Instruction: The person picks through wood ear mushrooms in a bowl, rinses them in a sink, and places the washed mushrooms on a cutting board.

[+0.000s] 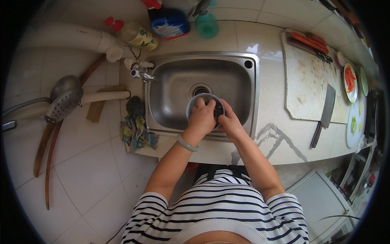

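Over the front part of the stainless steel sink (170,91), a round bowl (189,106) is gripped at its right rim by my right hand (231,123). The right thumb lies over the rim and the fingers wrap the outside. My left hand (202,117), with a pale bangle (187,144) on its wrist, reaches down into the bowl. Dark pieces (218,109) show beside it; what they are is unclear. The left fingertips are partly hidden, so I cannot tell whether they pinch anything. Just beyond the bowl is the drain (200,89).
A chrome tap (143,74) juts over the sink's left edge. Rags (138,131) lie left of it. On the right are a cutting board (310,76), a cleaver (326,109), and a plate of orange strips (350,80). Ladles (65,97) hang left. A blue spray bottle (169,23) stands behind.
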A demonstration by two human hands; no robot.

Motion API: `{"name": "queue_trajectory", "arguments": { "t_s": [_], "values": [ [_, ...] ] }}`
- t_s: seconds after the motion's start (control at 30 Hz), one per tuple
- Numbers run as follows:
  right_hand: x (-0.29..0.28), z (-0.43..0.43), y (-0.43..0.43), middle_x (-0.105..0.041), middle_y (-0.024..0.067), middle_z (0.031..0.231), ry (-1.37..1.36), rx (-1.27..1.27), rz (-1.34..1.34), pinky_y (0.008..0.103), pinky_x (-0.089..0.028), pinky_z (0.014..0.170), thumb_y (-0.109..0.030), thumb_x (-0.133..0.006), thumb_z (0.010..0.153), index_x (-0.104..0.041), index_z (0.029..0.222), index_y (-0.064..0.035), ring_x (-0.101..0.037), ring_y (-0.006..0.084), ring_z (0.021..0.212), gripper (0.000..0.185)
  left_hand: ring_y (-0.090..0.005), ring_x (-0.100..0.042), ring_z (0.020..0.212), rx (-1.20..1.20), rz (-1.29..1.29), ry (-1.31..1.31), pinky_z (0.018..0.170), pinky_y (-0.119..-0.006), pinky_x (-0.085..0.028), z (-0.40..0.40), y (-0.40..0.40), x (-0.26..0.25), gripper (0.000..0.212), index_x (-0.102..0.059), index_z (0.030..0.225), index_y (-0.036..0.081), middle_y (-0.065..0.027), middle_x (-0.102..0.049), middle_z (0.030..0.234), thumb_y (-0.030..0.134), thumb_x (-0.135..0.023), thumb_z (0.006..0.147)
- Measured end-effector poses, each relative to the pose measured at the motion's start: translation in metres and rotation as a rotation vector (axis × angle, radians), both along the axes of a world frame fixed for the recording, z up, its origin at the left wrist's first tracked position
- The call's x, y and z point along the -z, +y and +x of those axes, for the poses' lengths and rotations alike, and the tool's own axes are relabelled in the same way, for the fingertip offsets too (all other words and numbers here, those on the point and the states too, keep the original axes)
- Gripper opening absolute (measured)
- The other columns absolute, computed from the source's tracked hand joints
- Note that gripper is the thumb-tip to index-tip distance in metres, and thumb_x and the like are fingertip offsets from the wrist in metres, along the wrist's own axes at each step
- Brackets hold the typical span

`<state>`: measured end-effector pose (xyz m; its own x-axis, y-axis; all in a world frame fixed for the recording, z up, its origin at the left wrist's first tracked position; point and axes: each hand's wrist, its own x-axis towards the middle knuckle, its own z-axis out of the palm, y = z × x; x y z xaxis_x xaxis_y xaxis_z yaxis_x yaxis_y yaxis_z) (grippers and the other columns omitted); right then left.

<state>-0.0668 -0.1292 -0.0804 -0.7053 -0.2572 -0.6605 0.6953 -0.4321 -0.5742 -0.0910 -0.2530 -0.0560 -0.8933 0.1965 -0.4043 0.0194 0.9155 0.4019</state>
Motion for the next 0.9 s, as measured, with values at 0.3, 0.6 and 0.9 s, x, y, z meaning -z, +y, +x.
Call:
{"name": "queue_trajectory", "arguments": {
  "t_s": [0.3, 0.6, 0.9],
  "values": [
    [0.002, -0.005, -0.001, -0.051, 0.0076, 0.121, 0.012, -0.014, -0.027, 0.0347, -0.056, 0.079, 0.009, -0.040, 0.073, -0.031, 0.143, -0.0146, -0.057, 0.0197, 0.106, 0.074, -0.0372, -0.057, 0.091, 0.001, 0.174, 0.091, 0.076, -0.044, -0.048, -0.002, -0.004, 0.003, 0.041, -0.059, 0.105, 0.011, -0.0169, -0.054, 0.101, 0.003, -0.069, 0.067],
    [0.002, -0.006, 0.002, -0.047, 0.0059, 0.122, 0.025, 0.029, -0.041, 0.0373, -0.053, 0.082, 0.006, -0.039, 0.076, -0.033, 0.140, -0.0173, -0.051, 0.0199, 0.110, 0.068, -0.0316, -0.058, 0.089, -0.087, 0.464, 0.211, 0.076, -0.037, -0.048, -0.018, -0.021, -0.024, 0.035, -0.058, 0.096, 0.006, -0.0141, -0.054, 0.097, -0.002, -0.069, 0.064],
    [0.003, -0.011, 0.010, -0.044, 0.0064, 0.129, -0.006, 0.017, 0.011, 0.0399, -0.051, 0.086, 0.005, -0.039, 0.076, -0.033, 0.141, -0.0181, -0.050, 0.0211, 0.114, 0.069, -0.0129, -0.056, 0.090, -0.607, 1.050, -0.043, 0.081, -0.027, -0.046, -0.025, -0.048, -0.038, 0.034, -0.055, 0.102, 0.002, -0.0028, -0.058, 0.095, -0.005, -0.063, 0.069]
  ]
}}
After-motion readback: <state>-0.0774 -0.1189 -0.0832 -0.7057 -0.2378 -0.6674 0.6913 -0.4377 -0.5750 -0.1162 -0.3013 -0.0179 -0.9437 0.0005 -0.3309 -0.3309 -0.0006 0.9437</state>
